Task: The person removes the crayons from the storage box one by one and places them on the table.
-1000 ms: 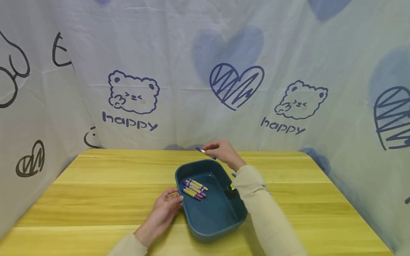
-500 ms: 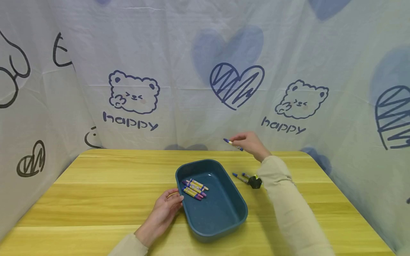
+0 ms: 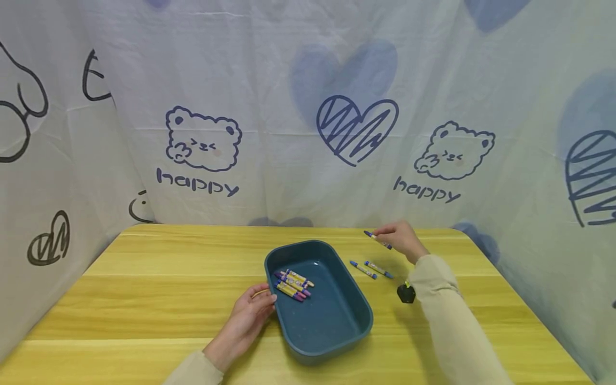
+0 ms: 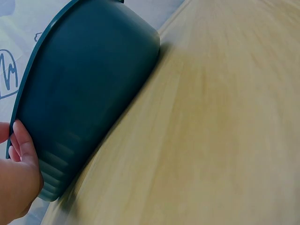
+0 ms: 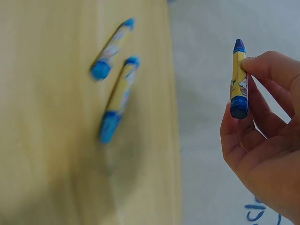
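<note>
A dark purple-blue crayon in a yellow wrapper is pinched between the thumb and fingers of my right hand, above the far right part of the table. Two blue crayons, one nearer the bin and another to its right, lie on the wood below that hand. My left hand grips the left rim of a dark teal bin, thumb over the edge and fingers against the outer wall. Several purple, pink and pale crayons lie together inside the bin at its left side.
The yellow wooden table ends at a white cloth printed with hearts and bears. More cloth hangs at both sides. A small black device is at the right wrist.
My right hand has moved right from beyond the bin's far edge, rising and then lowering with the crayon. Both blue crayons have come into full view. The left hand and bin stay put.
</note>
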A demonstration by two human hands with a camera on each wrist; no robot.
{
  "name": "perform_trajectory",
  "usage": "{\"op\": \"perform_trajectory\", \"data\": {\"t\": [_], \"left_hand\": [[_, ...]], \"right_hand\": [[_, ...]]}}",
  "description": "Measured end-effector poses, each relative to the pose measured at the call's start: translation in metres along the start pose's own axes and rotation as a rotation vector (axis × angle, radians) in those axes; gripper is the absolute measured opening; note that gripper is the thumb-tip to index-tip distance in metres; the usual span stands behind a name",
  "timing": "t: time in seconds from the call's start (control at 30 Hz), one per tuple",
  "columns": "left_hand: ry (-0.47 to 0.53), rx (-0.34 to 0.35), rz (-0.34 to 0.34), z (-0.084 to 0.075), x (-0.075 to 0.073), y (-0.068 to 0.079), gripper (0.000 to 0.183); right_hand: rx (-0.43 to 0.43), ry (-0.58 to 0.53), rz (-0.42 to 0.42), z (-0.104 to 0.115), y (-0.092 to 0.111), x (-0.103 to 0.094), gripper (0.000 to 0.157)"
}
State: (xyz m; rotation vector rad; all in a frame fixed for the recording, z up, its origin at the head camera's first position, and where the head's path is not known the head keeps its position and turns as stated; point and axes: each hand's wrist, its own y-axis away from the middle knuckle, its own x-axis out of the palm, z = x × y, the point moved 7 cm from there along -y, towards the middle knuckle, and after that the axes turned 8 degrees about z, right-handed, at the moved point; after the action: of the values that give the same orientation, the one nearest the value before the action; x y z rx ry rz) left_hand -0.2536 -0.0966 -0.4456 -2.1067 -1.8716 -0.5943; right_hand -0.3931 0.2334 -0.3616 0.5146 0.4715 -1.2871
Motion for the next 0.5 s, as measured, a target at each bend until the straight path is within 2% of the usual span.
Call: {"op": "perform_trajectory", "data": {"t": [0.27, 0.5], "left_hand": [[0.003, 0.005, 0.007, 0.000, 0.000, 0.000, 0.032], [0.000, 0.005, 0.005, 0.000, 0.000, 0.000, 0.033]], "right_hand": [[0.029, 0.061, -0.019, -0.037, 0.006, 0.004, 0.022], [0.043, 0.079, -0.027, -0.056, 0.012, 0.004, 0.022]]}}
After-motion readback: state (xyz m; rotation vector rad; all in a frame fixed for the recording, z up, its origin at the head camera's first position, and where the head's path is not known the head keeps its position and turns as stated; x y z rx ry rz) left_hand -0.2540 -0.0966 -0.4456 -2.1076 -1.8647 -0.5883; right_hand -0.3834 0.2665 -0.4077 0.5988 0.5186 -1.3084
